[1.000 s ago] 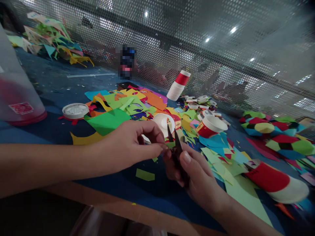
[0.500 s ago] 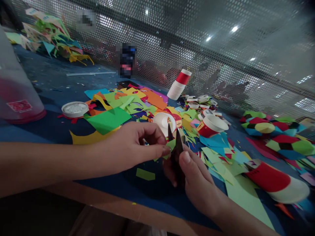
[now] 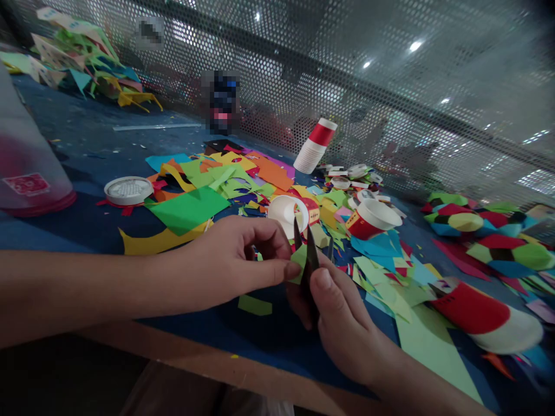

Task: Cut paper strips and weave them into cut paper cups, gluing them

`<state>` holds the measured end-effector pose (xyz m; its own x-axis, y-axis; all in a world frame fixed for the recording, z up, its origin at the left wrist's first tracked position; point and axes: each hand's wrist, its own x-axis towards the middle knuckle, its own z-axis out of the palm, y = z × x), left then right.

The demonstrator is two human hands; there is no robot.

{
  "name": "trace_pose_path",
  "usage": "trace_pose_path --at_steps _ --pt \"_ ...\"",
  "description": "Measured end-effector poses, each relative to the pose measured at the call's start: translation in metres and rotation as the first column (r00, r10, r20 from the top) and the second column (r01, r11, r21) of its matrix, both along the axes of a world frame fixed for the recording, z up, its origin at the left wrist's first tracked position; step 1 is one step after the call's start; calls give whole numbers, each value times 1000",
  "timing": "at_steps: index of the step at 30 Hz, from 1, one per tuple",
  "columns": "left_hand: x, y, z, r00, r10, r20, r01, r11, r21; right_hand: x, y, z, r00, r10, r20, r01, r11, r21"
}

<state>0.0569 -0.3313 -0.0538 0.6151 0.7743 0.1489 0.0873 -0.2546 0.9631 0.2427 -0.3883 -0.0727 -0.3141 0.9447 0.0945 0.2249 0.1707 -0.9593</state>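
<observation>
My left hand [image 3: 254,254] pinches a small piece of light green paper [image 3: 298,261] between thumb and fingers. Wrapped round the dark handles of a pair of scissors [image 3: 311,254] is my right hand [image 3: 340,320]. The blades point up and away from me and stand slightly apart, with the green paper beside or between them; which one I cannot tell. Below the left hand, a green paper strip [image 3: 255,305] lies on the blue table. Just beyond the blades, a white and red paper cup [image 3: 284,212] rests on its side.
Coloured paper scraps [image 3: 217,176] spread across the middle. A stack of paper cups [image 3: 315,146] stands near the perforated metal screen [image 3: 373,75]. On the right are another red cup [image 3: 477,309] and coloured paper pieces [image 3: 511,254]. A translucent container [image 3: 30,150] stands at left.
The scissors and my right hand have shifted slightly left, closer to my left hand. My left hand keeps its pinch on the green paper. The whole view has drifted a little.
</observation>
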Motion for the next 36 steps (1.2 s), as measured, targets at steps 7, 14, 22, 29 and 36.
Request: trace_pose_path --at_steps 7,14,22,29,36 --pt "-2 -2 3 1000 5 -1 -5 1000 19 2 1 1 999 40 -6 -40 999 24" --pt "-1 -2 3 999 -16 40 16 1000 0 4 2 -2 998 59 12 -59 998 18" --pt "-1 -2 2 999 -18 26 18 1000 -2 4 3 -1 999 47 17 -48 997 61" --pt "-3 -3 1 1000 12 -19 -12 1000 14 2 5 0 998 39 -40 -36 997 75" --pt "-3 0 -1 999 16 -33 -16 1000 13 5 4 5 979 25 -200 -26 1000 -6"
